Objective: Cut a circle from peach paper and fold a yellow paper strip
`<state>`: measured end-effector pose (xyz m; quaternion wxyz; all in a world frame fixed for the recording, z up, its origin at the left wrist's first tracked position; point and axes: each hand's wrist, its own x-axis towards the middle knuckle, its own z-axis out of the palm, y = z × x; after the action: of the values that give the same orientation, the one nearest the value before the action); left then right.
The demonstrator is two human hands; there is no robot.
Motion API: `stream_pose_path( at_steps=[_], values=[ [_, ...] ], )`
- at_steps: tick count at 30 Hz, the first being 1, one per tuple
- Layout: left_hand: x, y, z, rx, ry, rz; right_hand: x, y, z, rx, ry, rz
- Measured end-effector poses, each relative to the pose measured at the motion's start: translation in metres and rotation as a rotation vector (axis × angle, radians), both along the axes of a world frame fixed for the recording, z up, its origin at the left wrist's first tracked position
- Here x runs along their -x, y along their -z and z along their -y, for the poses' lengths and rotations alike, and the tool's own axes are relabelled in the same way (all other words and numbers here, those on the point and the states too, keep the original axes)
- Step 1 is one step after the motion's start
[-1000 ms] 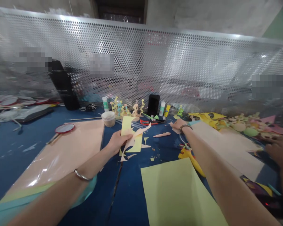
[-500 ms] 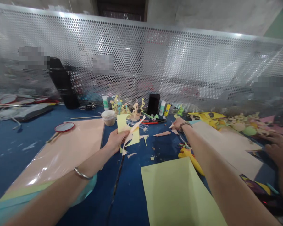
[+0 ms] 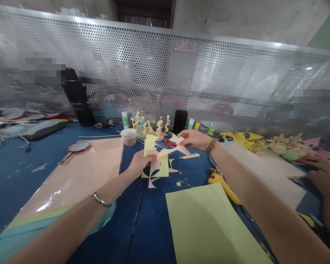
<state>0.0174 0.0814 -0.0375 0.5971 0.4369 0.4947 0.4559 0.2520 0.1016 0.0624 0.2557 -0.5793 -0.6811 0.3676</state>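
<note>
1. Head view: a person's right hand (image 3: 194, 138) has lifted off a blue work surface (image 3: 19, 190) and now pinches the far end of a cut peach paper strip (image 3: 165, 151), so both hands share the piece for the first time in these moments.

2. The left hand (image 3: 141, 164) stays clenched on the strip's near end, over a cut yellow paper (image 3: 162, 171). Whether that yellow piece is gripped or only pressed beneath the fingers cannot be told.

3. The strip and the yellow paper are held just above the middle of the surface, between a large pale yellow sheet (image 3: 213, 223) and a row of small paper figures (image 3: 145, 126). Neither hand is released.

4. A small round tub (image 3: 129, 137) stands just beyond the left hand, beside the yellow paper. It holds something pale, but the contents are too small to identify.

5. A black flask (image 3: 78, 97) stands tilted against a perforated metal screen (image 3: 165, 73), well to the left of the tub. A glue stick (image 3: 124, 120) stands upright nearby.

6. A red-rimmed hand mirror (image 3: 78, 147) lies on a plastic-covered peach sheet (image 3: 71, 179) to the left. At far right, a co-worker's hand (image 3: 323, 176) rests over scattered coloured papers, apart from the person's own.
</note>
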Motion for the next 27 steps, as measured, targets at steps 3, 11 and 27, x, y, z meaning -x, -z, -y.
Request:
stream_pose_path(
  at_steps=[3, 11, 27],
  values=[
    [0.000, 0.000, 0.002, -0.027, 0.005, 0.026, 0.053, 0.010, -0.002, 0.018, -0.126, 0.075],
    [-0.001, -0.005, 0.002, -0.027, -0.089, 0.101, 0.101, 0.043, -0.009, -0.116, -0.059, 0.292],
    [-0.003, -0.007, 0.006, -0.018, -0.146, 0.079, 0.024, 0.033, -0.015, -0.075, -0.067, 0.195]
  ],
)
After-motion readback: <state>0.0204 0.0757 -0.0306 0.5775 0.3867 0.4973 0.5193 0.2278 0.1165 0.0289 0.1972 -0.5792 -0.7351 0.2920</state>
